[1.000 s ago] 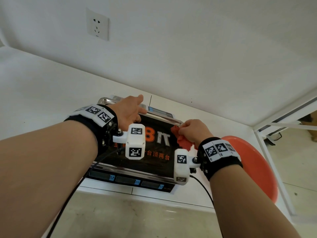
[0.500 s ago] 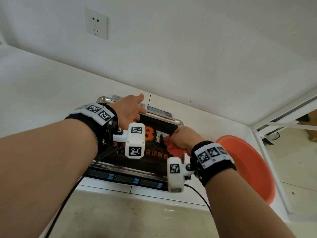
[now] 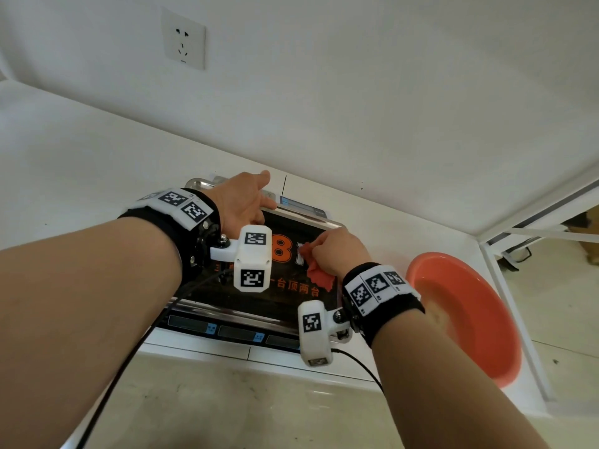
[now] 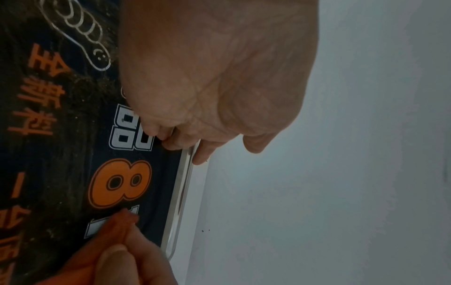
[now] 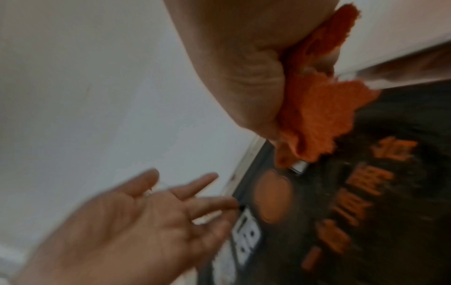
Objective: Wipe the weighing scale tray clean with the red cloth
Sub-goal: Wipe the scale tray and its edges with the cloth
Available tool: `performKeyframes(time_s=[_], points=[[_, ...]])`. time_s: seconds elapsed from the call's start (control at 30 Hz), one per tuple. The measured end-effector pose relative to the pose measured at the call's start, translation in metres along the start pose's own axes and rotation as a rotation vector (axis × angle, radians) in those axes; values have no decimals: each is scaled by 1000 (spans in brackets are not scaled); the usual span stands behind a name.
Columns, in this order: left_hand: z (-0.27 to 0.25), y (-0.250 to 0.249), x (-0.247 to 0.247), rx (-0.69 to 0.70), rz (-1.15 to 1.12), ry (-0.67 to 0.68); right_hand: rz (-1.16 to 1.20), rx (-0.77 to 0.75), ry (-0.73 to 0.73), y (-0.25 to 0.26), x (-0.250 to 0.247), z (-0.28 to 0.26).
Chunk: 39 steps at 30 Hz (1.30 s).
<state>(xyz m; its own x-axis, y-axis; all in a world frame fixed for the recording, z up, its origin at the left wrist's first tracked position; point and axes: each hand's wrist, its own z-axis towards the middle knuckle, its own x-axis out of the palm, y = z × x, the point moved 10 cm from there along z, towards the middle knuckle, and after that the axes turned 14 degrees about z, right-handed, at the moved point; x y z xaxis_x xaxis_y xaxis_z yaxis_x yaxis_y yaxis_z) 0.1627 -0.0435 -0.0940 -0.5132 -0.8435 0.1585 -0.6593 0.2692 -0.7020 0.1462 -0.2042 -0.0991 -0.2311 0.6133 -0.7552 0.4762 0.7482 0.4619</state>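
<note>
The weighing scale tray (image 3: 291, 296) is a steel pan with a dark, orange-printed film, dusty in the left wrist view (image 4: 61, 154). My left hand (image 3: 259, 196) lies with straight, spread fingers (image 5: 195, 185) on the tray's far rim (image 4: 180, 192). My right hand (image 3: 319, 246) grips the bunched red cloth (image 3: 319, 277) and presses it on the tray right of the orange "8". The cloth (image 5: 317, 115) bulges out below the palm in the right wrist view, which is blurred. The cloth's tip (image 4: 117, 225) shows in the left wrist view.
The scale's front display strip (image 3: 240, 332) faces me at the counter's edge. An orange plastic basin (image 3: 470, 319) sits close to the right of the scale. A white wall with a socket (image 3: 183, 38) rises just behind. A cable (image 3: 129, 351) hangs from my left wrist.
My right hand has dragged the red cloth leftwards from the tray's far right corner towards the middle. My left hand has stayed on the far rim.
</note>
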Motion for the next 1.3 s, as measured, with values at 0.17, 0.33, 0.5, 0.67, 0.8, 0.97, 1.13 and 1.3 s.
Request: performKeyframes(time_s=[0.17, 0.33, 0.5, 0.67, 0.8, 0.97, 1.13, 1.3], points=[[-2, 1, -1, 0, 4, -5, 301, 37, -3, -4, -20, 5], [-3, 1, -3, 5, -14, -5, 401, 23, -44, -16, -12, 10], [-3, -1, -4, 49, 64, -68, 352, -37, 60, 7, 12, 9], [-18, -30, -7, 228, 650, -397, 363, -4, -38, 0, -22, 8], [-18, -28, 2, 141, 1091, -424, 247, -31, -73, -9, -30, 6], [-15, -15, 1, 26, 1498, -416, 43, -31, -11, -6, -13, 4], [-1, -8, 1, -40, 1685, -329, 113, -84, -16, 1, -22, 6], [7, -4, -2, -46, 1792, -312, -28, -16, -124, -19, -44, 11]])
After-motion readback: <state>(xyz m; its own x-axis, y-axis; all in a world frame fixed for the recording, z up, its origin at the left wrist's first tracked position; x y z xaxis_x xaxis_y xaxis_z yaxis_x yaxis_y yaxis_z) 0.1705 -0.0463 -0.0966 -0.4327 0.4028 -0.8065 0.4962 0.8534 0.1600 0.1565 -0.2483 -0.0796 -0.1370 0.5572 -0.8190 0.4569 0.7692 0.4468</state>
